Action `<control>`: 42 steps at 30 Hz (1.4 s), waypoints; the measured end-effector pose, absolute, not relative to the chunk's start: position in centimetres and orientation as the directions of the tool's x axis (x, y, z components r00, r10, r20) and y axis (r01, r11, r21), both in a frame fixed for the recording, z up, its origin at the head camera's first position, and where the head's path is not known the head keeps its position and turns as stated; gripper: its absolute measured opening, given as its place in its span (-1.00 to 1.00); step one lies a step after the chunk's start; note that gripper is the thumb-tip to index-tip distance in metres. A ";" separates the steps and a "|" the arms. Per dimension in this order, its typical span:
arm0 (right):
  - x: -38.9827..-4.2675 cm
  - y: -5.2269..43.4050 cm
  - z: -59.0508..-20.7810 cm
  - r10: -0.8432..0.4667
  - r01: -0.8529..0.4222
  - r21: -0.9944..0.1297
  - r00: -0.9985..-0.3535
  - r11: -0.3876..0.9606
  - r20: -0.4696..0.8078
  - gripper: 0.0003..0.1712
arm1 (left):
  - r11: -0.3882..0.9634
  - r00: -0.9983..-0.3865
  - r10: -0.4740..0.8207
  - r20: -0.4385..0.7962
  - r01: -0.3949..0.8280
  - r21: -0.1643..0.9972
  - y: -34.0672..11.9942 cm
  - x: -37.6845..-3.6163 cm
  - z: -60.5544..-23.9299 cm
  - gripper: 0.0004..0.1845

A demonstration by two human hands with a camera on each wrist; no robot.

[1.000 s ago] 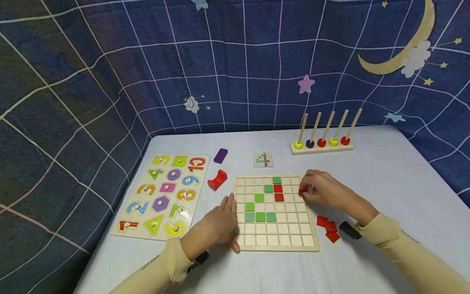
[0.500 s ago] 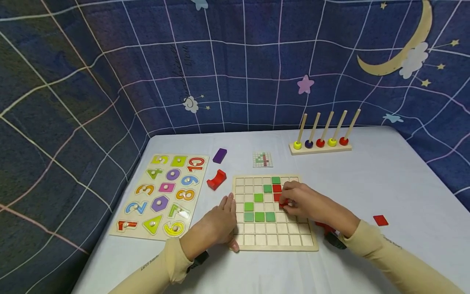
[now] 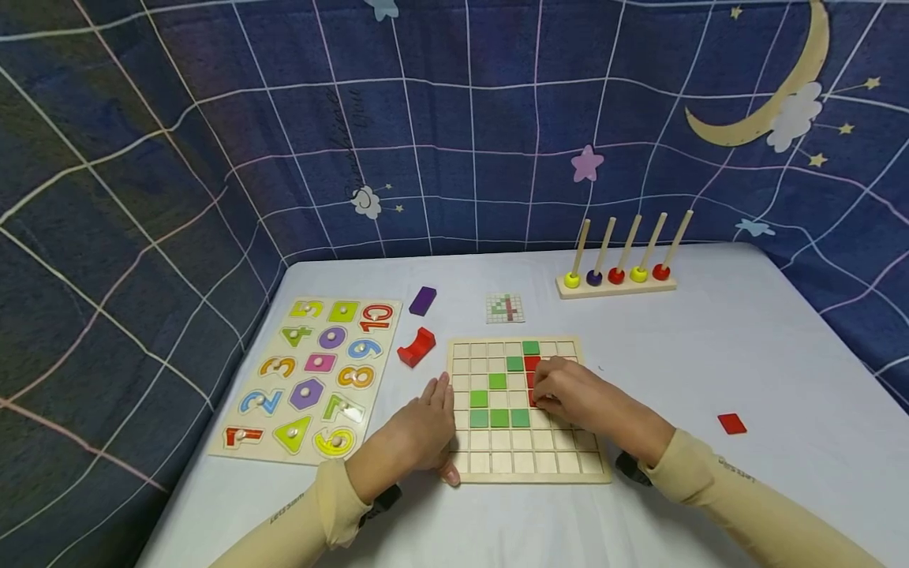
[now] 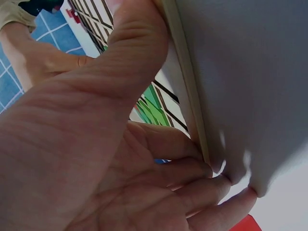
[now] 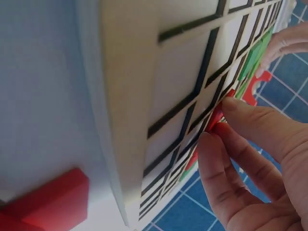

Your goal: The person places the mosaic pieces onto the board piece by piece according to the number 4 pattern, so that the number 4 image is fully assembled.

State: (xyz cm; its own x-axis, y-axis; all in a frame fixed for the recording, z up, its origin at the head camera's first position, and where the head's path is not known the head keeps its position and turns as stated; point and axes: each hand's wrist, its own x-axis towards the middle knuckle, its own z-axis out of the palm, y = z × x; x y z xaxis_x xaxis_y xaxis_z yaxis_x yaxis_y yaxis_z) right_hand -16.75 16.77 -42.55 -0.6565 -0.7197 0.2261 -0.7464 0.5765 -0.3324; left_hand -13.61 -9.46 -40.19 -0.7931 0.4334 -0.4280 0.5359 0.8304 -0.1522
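Note:
A square wooden grid board (image 3: 525, 478) lies on the white table, with several green tiles (image 3: 497, 381) and red tiles (image 3: 531, 363) set in its cells. My left hand (image 3: 422, 430) rests against the board's left edge, fingers extended along it and thumb at the near corner. Over the board's right half, my right hand (image 3: 578, 394) pinches a red square tile (image 5: 216, 115) between thumb and fingers, at the cell just below the red column. Those fingers partly hide the tile in the head view.
A number-and-shape puzzle board (image 3: 293, 406) lies at left. Behind the grid are a purple block (image 3: 423, 301), a red arch block (image 3: 417, 347), a small pattern card (image 3: 505, 308) and a peg stand (image 3: 614, 289). Loose red tiles (image 5: 57, 202) lie right of the grid, one farther out (image 3: 732, 424).
My right hand has carried a red tile leftward from the board's right edge to the red column. One loose red tile now lies farther right. The left hand has stayed put.

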 end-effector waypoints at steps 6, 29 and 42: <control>-16.7 16.8 -42.6 -0.717 -0.754 -0.333 -0.650 0.566 0.253 -0.85 | 0.833 -0.792 0.424 -0.438 0.531 -0.154 -9.4 -13.5 -40.2 0.28; -14.7 20.1 -41.2 -0.655 -0.685 -0.354 -0.723 0.637 0.219 -0.83 | 0.832 -0.792 0.427 -0.435 0.533 -0.153 -9.2 -13.4 -39.8 0.22; -11.6 27.0 -41.5 -0.618 -0.573 -0.405 -0.786 0.713 0.023 -0.74 | 0.833 -0.794 0.422 -0.437 0.530 -0.161 -9.2 -13.5 -39.8 0.33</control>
